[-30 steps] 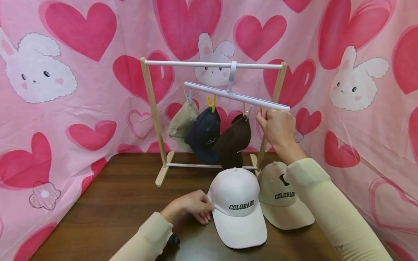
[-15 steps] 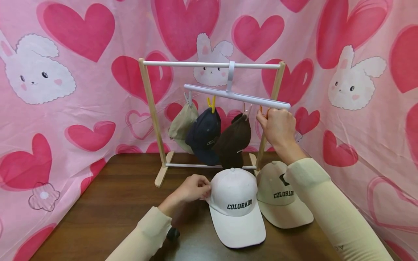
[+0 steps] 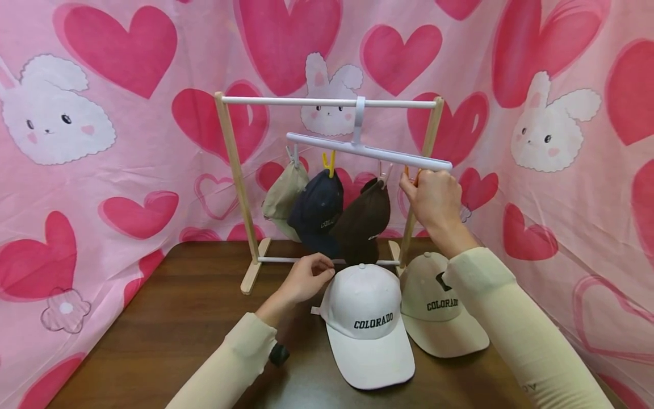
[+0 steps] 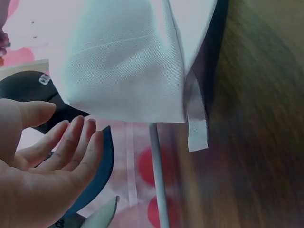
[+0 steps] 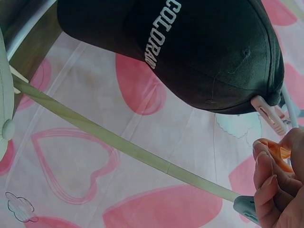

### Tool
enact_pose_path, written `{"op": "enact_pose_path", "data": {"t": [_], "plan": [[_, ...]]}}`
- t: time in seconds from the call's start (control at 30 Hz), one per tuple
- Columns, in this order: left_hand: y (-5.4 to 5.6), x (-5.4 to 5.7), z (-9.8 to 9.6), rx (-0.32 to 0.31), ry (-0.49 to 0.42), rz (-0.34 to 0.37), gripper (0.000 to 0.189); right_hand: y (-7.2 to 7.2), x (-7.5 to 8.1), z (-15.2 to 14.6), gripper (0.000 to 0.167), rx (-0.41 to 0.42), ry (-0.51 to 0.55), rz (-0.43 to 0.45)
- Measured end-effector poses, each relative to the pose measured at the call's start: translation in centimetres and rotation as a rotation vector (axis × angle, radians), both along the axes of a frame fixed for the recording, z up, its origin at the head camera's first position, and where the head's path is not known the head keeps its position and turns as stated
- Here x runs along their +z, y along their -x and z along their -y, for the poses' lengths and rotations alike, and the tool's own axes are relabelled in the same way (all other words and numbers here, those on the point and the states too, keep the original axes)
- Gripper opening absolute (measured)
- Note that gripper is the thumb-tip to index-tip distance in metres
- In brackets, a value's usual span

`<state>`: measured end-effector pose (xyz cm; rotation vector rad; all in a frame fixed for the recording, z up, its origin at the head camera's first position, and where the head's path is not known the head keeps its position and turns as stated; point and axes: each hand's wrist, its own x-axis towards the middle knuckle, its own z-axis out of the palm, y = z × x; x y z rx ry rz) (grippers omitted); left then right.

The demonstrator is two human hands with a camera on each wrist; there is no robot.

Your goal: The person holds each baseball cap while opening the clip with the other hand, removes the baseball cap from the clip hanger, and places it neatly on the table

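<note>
Under the low right end of a tilted white hanger (image 3: 373, 152), my right hand (image 3: 436, 196) pinches an orange clothespin (image 5: 280, 154). My left hand (image 3: 308, 278) hovers by the crown of a white cap (image 3: 365, 301) lettered COLORADO, on the table. In the left wrist view its fingers (image 4: 71, 147) are loosely bent, apart from the cap, with nothing between them. From the hanger dangle a beige cap (image 3: 286, 196) on a grey clothespin (image 3: 293, 153), a navy cap (image 3: 318, 201) on a yellow one, and a dark brown cap (image 3: 365, 221) on a pink clothespin (image 5: 270, 115).
A wooden rack (image 3: 237, 182) with a white top bar (image 3: 286, 101) carries the hanger. Beside the white cap sits a tan cap (image 3: 434, 295), partly behind my right sleeve. A green clip (image 5: 245, 209) shows below my right fingers. The brown table (image 3: 168, 318) meets a pink heart-print cloth behind.
My left hand has let go of the white cap's side and moved up and away from its strap. The right hand stays at the orange clothespin.
</note>
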<state>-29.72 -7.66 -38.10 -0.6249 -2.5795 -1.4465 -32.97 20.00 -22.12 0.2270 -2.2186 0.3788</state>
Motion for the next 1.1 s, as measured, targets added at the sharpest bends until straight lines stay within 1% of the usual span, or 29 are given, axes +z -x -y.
{"op": "enact_pose_path", "data": {"t": [0.17, 0.4, 0.63, 0.8, 1.1], "plan": [[0.9, 0.2, -0.7, -0.003, -0.036, -0.002, 0.025, -0.1, 0.1, -0.1, 0.05, -0.011, 0.01, -0.01], [1.7, 1.0, -2.0, -0.051, -0.1, 0.023, 0.034, 0.0, 0.4, -0.3, 0.048, -0.015, 0.049, -0.018], [2.5, 1.2, -2.9, -0.063, -0.14, 0.037, 0.028, -0.1, 0.4, -0.1, 0.048, -0.007, 0.066, 0.008], [2.9, 1.3, -3.4, -0.065, -0.155, 0.038, 0.026, -0.3, 0.5, -0.1, 0.049, 0.007, 0.074, 0.008], [3.3, 1.4, -3.7, -0.029, -0.145, 0.043, 0.021, -0.4, 0.3, 0.0, 0.048, 0.01, 0.08, 0.004]]}}
